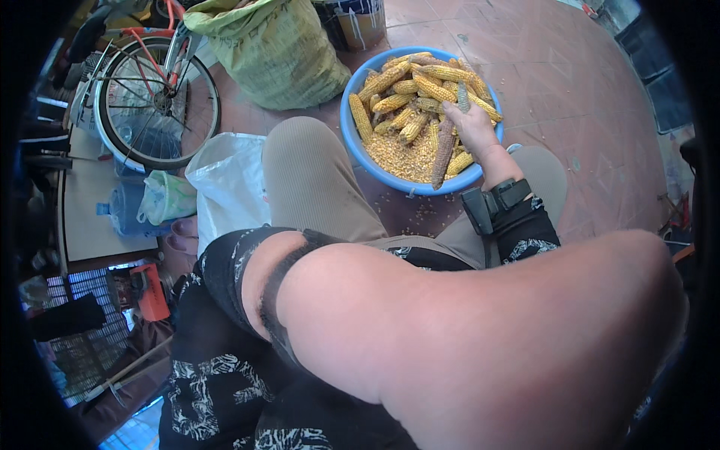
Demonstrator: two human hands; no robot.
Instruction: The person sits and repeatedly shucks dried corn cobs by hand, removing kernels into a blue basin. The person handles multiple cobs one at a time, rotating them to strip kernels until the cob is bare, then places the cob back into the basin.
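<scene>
My right hand comes over the right side of a blue basin, its fingers closed around a corn cob. A greyish cob end sticks up past the fingers. A dark brown, bare-looking cob slants down from under the hand; I cannot tell if both are one piece. Yellow ears of corn are piled in the basin, with loose kernels at its near side. My left forearm, sleeve pushed up, crosses close in front toward the right; the left hand is out of view.
A full green-yellow sack stands left of the basin, beside a bicycle wheel. White plastic sacking lies by my left knee. A blue water jug and pink slippers are further left. Stray kernels dot the tiled floor.
</scene>
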